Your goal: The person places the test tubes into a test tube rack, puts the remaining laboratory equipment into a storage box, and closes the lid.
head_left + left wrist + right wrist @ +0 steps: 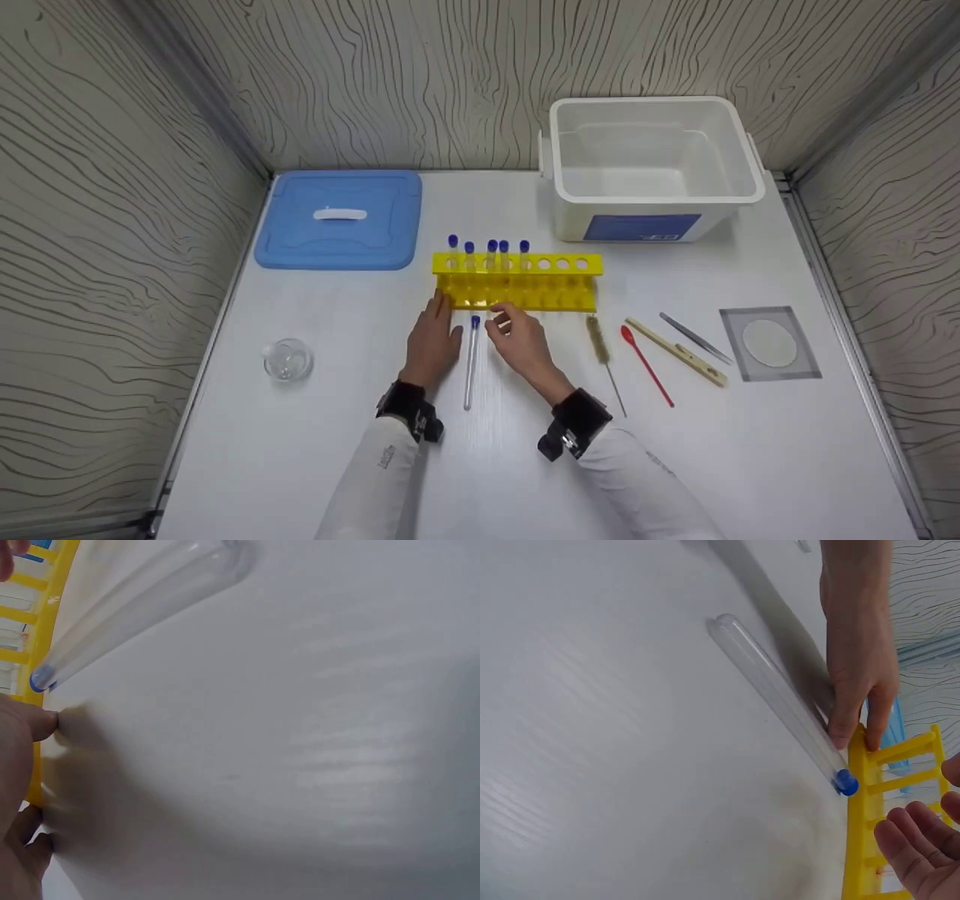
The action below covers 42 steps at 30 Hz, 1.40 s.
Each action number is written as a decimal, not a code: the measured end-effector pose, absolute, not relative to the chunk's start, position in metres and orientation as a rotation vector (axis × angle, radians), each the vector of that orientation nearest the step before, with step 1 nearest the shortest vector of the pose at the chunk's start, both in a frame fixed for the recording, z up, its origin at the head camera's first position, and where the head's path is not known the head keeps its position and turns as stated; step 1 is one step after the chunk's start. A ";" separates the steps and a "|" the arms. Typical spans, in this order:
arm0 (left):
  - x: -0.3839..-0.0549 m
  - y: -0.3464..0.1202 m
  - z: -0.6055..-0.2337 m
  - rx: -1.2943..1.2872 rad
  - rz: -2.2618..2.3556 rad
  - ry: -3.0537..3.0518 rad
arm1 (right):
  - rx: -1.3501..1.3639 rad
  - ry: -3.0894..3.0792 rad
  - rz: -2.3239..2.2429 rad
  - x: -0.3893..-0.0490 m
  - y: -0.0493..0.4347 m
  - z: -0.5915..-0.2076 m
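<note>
Left hand (pixel 433 345) — fingers extended, touching yellow rack (pixel 559 294) | right hand (pixel 523 343) — loosely curled, empty, near lying blue-capped tube (pixel 471 367)

- The left hand (pixel 433 343) touches the left end of a yellow rack (pixel 555 294)
- The right hand (pixel 523 341), fingers bent, is by its front edge
- Five blue-capped tubes (pixel 524 251) stand in it
- Another tube (pixel 472 364) lies between the hands
- To the right: brush (pixel 598 341), red spoon (pixel 646 365), wooden clamp (pixel 673 350), tweezers (pixel 694 337)
- Behind: blue lid (pixel 337 244), white tub (pixel 562 217)
</note>
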<state>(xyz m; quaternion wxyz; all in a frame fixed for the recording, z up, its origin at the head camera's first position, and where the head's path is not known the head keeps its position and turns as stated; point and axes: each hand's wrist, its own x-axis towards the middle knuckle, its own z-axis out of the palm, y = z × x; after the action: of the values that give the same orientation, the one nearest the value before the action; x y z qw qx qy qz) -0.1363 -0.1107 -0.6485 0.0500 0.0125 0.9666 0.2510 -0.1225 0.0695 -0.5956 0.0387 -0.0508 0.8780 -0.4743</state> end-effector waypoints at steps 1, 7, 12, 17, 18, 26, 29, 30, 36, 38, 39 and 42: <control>-0.136 -0.111 -0.648 0.036 0.762 2.942 | -0.161 2.702 -1.437 -0.122 0.068 -0.599; -0.136 -0.111 -0.648 0.045 0.770 2.947 | -0.174 2.748 -1.339 -0.117 0.060 -0.612; -0.136 -0.111 -0.649 0.054 0.778 2.953 | -0.170 2.765 -1.280 -0.115 0.052 -0.618; -0.136 -0.111 -0.648 0.074 0.786 2.960 | -0.126 2.797 -1.216 -0.117 0.043 -0.619; -0.136 -0.111 -0.647 0.076 0.785 2.958 | -0.113 2.797 -1.204 -0.117 0.042 -0.619; -0.135 -0.111 -0.648 0.096 0.799 2.953 | -0.034 2.820 -1.099 -0.120 0.035 -0.621; -0.135 -0.112 -0.649 0.106 0.807 2.959 | -0.026 2.831 -1.082 -0.120 0.036 -0.623; -0.135 -0.112 -0.650 0.110 0.813 2.961 | -0.026 2.837 -1.080 -0.119 0.037 -0.623; -0.135 -0.113 -0.650 0.103 0.811 2.958 | -0.034 2.874 -1.072 -0.119 0.042 -0.625; -0.135 -0.114 -0.650 0.090 0.803 2.954 | -0.021 2.861 -1.083 -0.120 0.044 -0.626; -0.136 -0.113 -0.650 0.082 0.797 2.949 | -0.015 2.854 -1.088 -0.120 0.045 -0.626; -0.135 -0.114 -0.650 0.077 0.802 2.950 | 0.018 2.814 -1.110 -0.122 0.048 -0.626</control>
<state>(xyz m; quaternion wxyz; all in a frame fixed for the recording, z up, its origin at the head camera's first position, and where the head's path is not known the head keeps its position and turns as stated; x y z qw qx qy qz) -0.1352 -0.1135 -0.6500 0.0416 0.0253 0.9638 0.2621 -0.1216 0.0477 -0.6257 0.0584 0.0059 0.9286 -0.3664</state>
